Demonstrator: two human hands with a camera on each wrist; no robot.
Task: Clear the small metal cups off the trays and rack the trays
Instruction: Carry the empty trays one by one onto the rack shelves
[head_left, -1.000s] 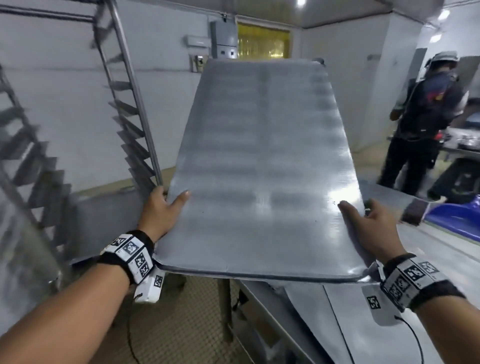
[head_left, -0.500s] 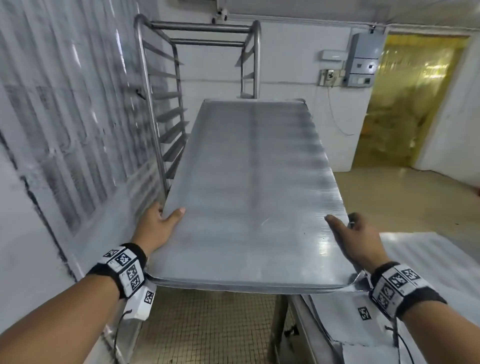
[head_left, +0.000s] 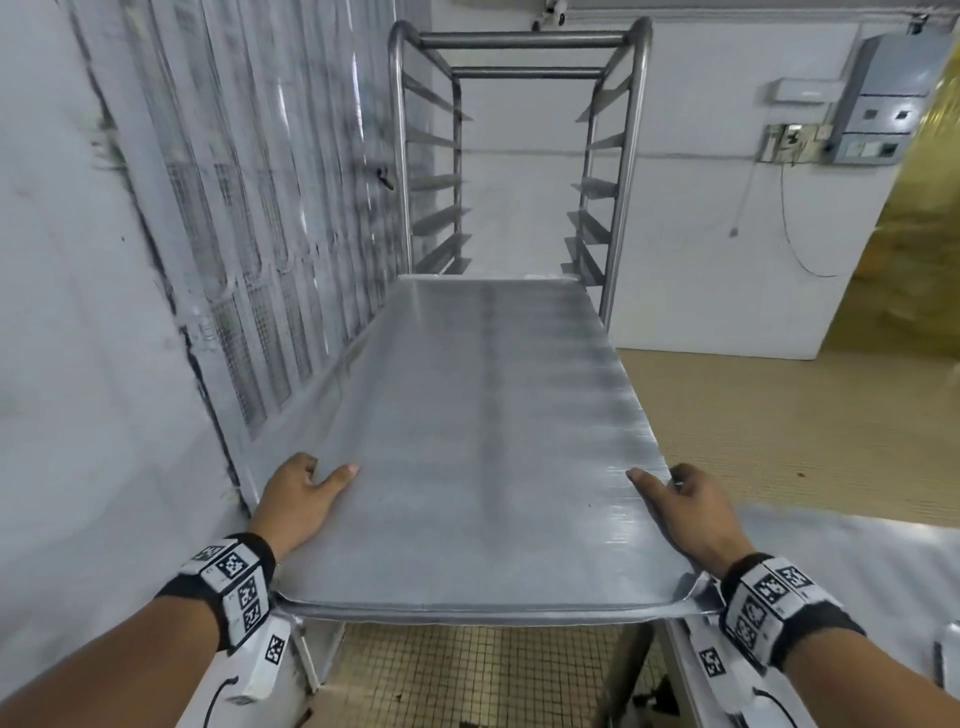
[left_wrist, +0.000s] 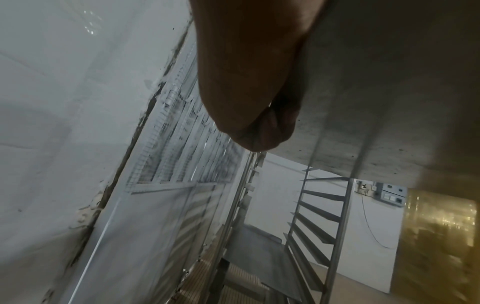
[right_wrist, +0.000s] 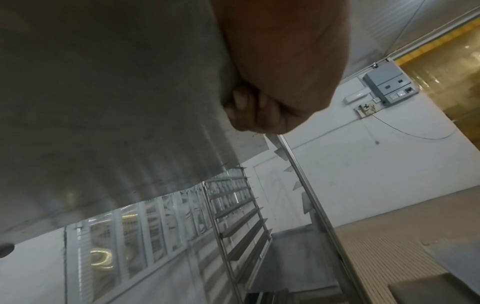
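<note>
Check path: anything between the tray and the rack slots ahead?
Nothing visible. The tray, gripped by left hand and right hand, points its far edge at the rack opening; the runners in view carry no trays.

The head camera looks forward and down from above, along the long flat grey metal tray (head_left: 467, 441) towards the tall steel rack with angled side ledges (head_left: 519, 156) in the upper middle of the frame. The left wrist camera sits close under the tray (left_wrist: 376, 92), facing up and forward; the rack (left_wrist: 322, 226) shows lower right. The right wrist camera also looks up from beneath the tray (right_wrist: 103, 92), with the rack (right_wrist: 241, 222) at lower centre. All three views share tray and rack.
</note>
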